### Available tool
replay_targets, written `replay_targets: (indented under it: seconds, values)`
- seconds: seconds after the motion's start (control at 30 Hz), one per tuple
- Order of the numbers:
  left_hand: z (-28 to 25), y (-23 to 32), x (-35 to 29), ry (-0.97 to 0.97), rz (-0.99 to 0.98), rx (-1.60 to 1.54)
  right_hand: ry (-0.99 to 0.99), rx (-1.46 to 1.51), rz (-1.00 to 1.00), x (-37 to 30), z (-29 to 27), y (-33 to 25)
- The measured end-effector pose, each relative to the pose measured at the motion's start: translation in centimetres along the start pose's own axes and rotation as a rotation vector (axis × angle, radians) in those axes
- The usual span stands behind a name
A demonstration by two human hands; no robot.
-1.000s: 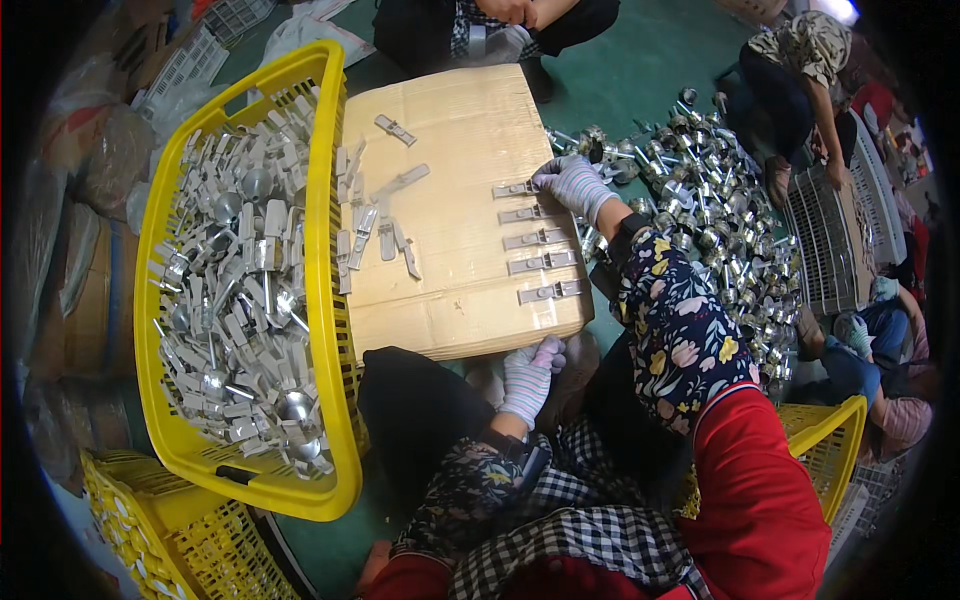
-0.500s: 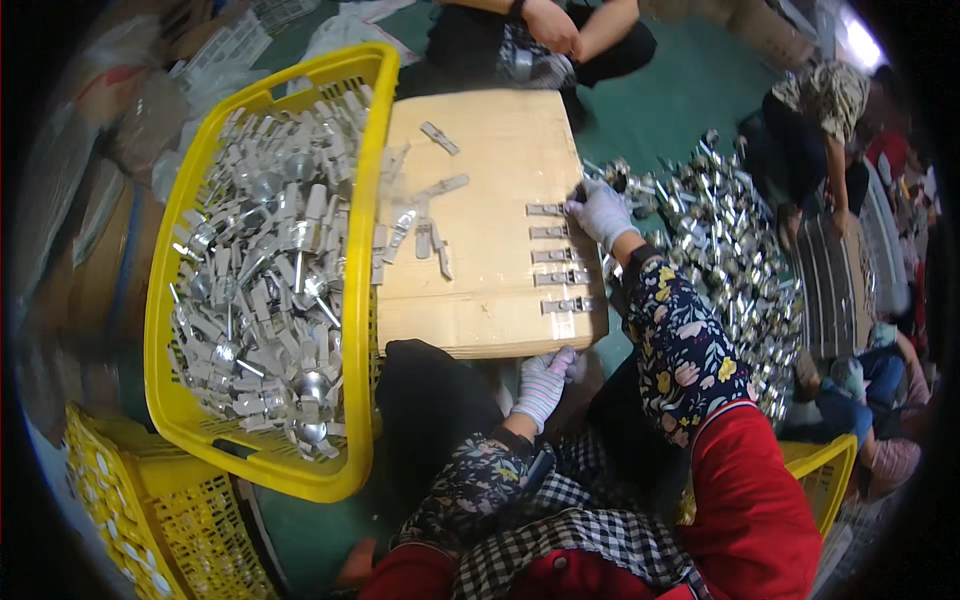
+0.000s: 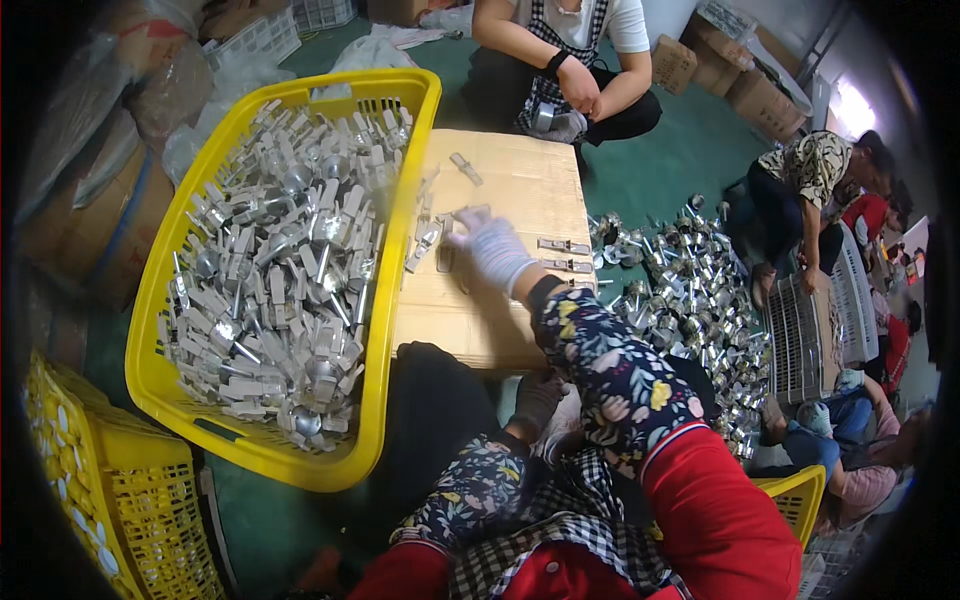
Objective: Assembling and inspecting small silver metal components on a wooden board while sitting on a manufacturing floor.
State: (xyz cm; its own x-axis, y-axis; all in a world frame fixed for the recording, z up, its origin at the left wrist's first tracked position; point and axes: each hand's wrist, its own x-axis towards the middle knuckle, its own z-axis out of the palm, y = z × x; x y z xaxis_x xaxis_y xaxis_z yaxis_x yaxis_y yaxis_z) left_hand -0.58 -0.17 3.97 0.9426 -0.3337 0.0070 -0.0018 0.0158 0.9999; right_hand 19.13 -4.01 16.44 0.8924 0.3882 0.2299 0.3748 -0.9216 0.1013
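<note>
A cardboard box (image 3: 490,335) stands in front of me as a work surface. My right hand (image 3: 495,252), in a whitish glove, reaches over its left part; the fingers are blurred but look stretched and apart, with nothing seen in them. Close to the fingertips lie loose small metal clips (image 3: 424,243), and one more clip (image 3: 466,168) lies farther back. A row of flat metal clips (image 3: 564,245) sits along the box's right edge, partly hidden by my right sleeve. My left hand (image 3: 538,402), gloved, is low by the near edge in shadow; its fingers cannot be made out.
A yellow basket (image 3: 410,270) heaped with metal-and-grey parts (image 3: 290,230) stands left. Shiny metal parts (image 3: 690,300) pile on the green floor at right. Another yellow basket (image 3: 160,500) is lower left. A person (image 3: 575,85) sits beyond the box; others work at right.
My right hand has moved left from the row of clips at the right edge to the loose clips. The view has tilted up, showing more of the person opposite. My left hand is darker now.
</note>
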Motion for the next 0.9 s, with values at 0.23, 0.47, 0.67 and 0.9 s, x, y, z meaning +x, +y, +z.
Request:
replay_targets:
  seconds: [0.23, 0.47, 0.67, 0.9]
  values:
    - [-0.1, -0.8, 0.6, -0.127, -0.328, -0.146, -0.042, 0.163, -0.136, -2.1, 0.5, 0.0]
    - [-0.5, 2.9, 0.3, -0.071, -0.630, -0.332, 0.079, 0.761, 0.534, -5.8, -1.5, 11.6]
    - [-0.3, 2.9, 0.2, -0.038, -0.643, -0.334, -0.017, 0.951, 0.815, -7.7, 3.2, 17.2]
    - [-0.3, 3.5, 0.1, -0.047, -0.662, -0.384, -0.050, 1.047, 0.864, -8.3, 5.2, 18.4]
